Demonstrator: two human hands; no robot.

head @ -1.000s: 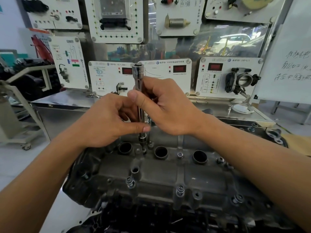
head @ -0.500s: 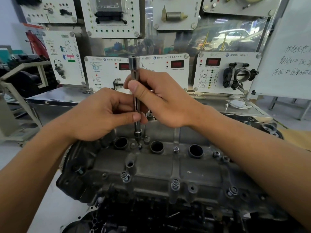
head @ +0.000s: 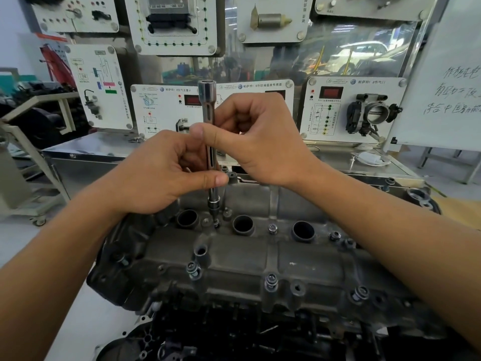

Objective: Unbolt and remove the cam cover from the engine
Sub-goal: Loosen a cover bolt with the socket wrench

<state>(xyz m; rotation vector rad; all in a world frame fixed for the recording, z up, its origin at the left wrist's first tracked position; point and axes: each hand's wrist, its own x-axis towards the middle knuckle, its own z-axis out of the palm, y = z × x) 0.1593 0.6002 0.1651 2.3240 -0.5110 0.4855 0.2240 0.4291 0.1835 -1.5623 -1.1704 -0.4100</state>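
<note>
A dark grey cam cover [head: 234,261] lies across the engine, with three round plug wells and several bolts standing in it. A chrome extension bar [head: 208,100] stands upright with its socket tip on a bolt [head: 216,224] between the left and middle wells. My left hand [head: 161,175] grips the bar low down, thumb laid across its front. My right hand [head: 257,142] pinches the bar higher up between thumb and curled fingers. The bar's middle is hidden by my fingers.
Bolts [head: 270,281] stand proud along the cover's near edge. Behind the engine a steel bench [head: 86,149] carries white trainer panels, one with a throttle body [head: 374,114]. A whiteboard [head: 447,82] leans at the right. A cart frame [head: 28,157] stands at the left.
Both hands keep hold of the extension bar on the same bolt. My left thumb has shifted slightly to the right across the bar. The view has tilted a little upward.
</note>
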